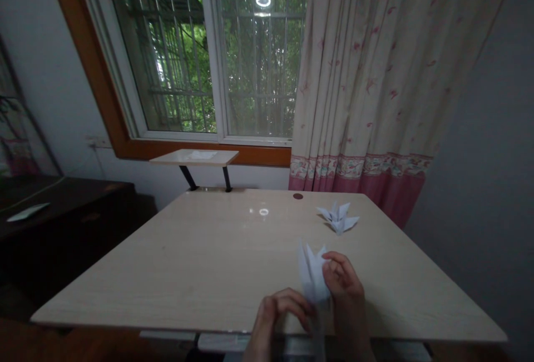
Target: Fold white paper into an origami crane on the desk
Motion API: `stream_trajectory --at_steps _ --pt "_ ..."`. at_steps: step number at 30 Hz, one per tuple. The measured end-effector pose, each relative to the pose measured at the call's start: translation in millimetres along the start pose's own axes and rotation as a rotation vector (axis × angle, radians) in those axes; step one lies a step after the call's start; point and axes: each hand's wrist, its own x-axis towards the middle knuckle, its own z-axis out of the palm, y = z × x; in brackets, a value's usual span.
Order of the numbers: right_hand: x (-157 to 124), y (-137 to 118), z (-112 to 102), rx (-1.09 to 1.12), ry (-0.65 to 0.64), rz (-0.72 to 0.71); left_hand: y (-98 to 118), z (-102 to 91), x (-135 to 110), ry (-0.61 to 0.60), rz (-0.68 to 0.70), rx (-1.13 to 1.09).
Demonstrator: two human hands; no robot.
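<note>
A piece of folded white paper [314, 278] with several pointed tips stands upright between my hands, near the front edge of the desk. My right hand [344, 281] pinches its right side with thumb and fingers. Lower down, my left hand [283, 312] has its fingers curled in against the paper's bottom left part; a pale strip of it hangs below, blurred. Farther back on the right lies another folded paper piece [339, 220], with several pointed flaps spread out like a flower or bird, touched by neither hand.
The light wood desk [200, 262] bears a small raised shelf [175, 156] at its back left, with white paper [202, 155] on top. A round brown cap [297, 196] sits near the back edge. A curtain [367, 100] hangs behind; a dark table [104, 206] stands left.
</note>
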Motion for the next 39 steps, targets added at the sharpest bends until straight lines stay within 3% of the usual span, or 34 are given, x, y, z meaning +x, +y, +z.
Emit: stream_trajectory --at_steps 5,11,14,17,19,21,27,32,36,39 --pt "-17 3 7 0.021 0.027 0.006 -15 9.1 11 0.299 0.027 0.252" --pt "-24 9 0 -0.022 0.071 0.039 -12 5.4 0 0.493 0.083 0.349" --pt "-25 19 -7 -0.214 -0.047 0.108 -13 2.9 -2 0.665 0.099 0.430" --pt "-27 30 -12 -0.457 -0.281 0.145 -15 2.6 -3 0.752 0.099 0.491" --pt "-30 33 -15 -0.533 -0.398 0.112 -14 3.4 -4 0.764 0.097 0.514" --pt "-32 30 -17 -0.532 -0.423 0.056 -12 4.9 -5 0.730 0.092 0.534" --pt "-39 -5 -10 -0.471 -0.345 -0.281 0 12.9 -7 0.634 0.167 0.560" --pt "-43 -23 7 -0.542 -0.150 -0.457 12 21.4 -6 0.534 0.193 0.565" --pt "-46 -23 10 -0.634 -0.183 -0.567 21 23.7 -5 0.520 0.247 0.624" --pt "-49 -22 8 -0.654 -0.260 -0.565 26 21.7 -3 0.559 0.272 0.647"
